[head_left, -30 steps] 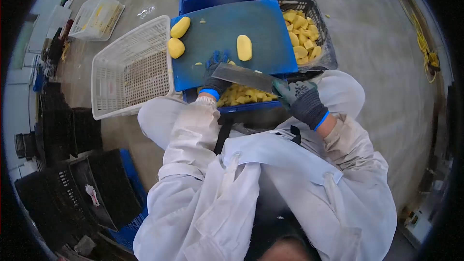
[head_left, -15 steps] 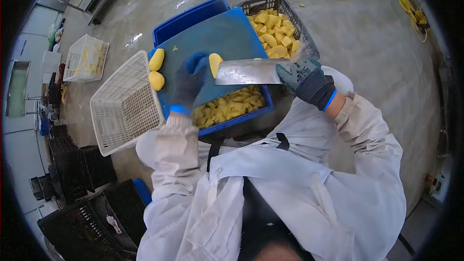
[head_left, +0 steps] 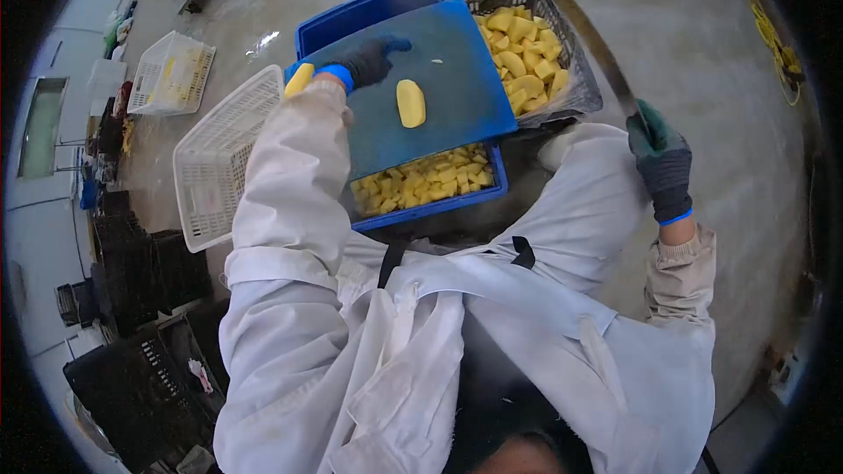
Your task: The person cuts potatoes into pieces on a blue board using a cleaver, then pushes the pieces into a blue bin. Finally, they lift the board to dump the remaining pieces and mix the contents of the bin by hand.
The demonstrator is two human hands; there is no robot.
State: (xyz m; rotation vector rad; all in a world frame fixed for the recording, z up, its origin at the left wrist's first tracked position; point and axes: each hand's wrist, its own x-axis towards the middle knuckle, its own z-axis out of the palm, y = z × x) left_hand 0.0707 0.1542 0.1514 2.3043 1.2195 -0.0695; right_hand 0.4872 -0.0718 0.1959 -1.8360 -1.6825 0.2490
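Note:
My left hand (head_left: 367, 64), in a dark glove with blue fingertips, is over the upper left of a blue cutting board (head_left: 439, 26). Its visible fingers reach out to the right, and nothing shows in them. Below it a peeled potato (head_left: 411, 104) lies on the board. Another peeled potato (head_left: 299, 79) is by my left wrist, partly hidden. My right hand (head_left: 660, 162), gloved, is closed on the handle of a cleaver (head_left: 601, 57). The blade points up and away, to the right of the board, seen nearly edge-on.
Under the board's near edge, a blue bin (head_left: 502, 177) holds cut potato pieces. A black crate (head_left: 580, 92) of potato chunks adjoins the board's right side. To the left stand a white basket (head_left: 198, 202) and a farther white crate (head_left: 180, 75). Dark crates (head_left: 132, 386) are at lower left.
My right hand has lifted the cleaver off the board and swung it right. My left hand has moved away from the potato, up the board. The view has shifted slightly.

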